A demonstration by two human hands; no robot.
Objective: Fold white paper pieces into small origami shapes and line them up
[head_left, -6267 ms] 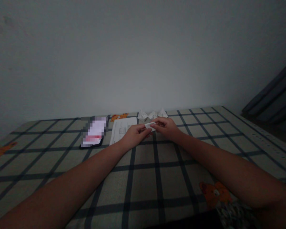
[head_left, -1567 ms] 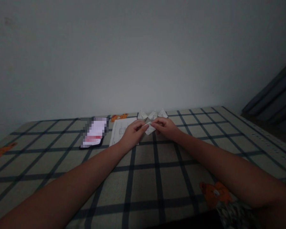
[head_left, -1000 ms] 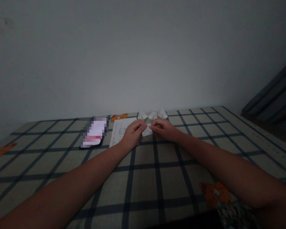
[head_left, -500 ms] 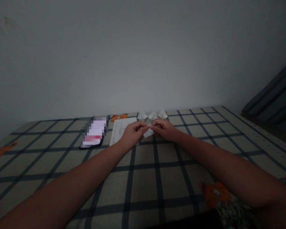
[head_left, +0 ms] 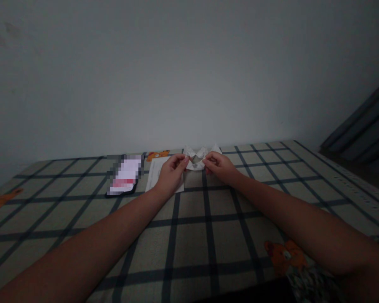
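Note:
A small piece of folded white paper [head_left: 196,166] is stretched between my two hands, its middle dipping like a shallow boat. My left hand [head_left: 173,170] pinches its left end between thumb and fingers. At the right end, my right hand [head_left: 219,166] grips it the same way. Just behind stand folded paper shapes with pointed tops, one of them the right-hand paper shape [head_left: 216,147]; the fingers and held paper partly cover the others. Under and beside my left hand lies a printed white sheet [head_left: 153,176].
To the left lies a phone [head_left: 124,174] with a lit, blurred screen. The checked cloth [head_left: 189,244] with orange bear prints covers the surface. A plain wall [head_left: 189,75] rises along the far edge, and dark striped fabric [head_left: 363,126] hangs at the right.
My hands have moved apart, and the folded paper between them has spread from a compact pointed shape into a wider, opened one. The phone and sheet have stayed put.

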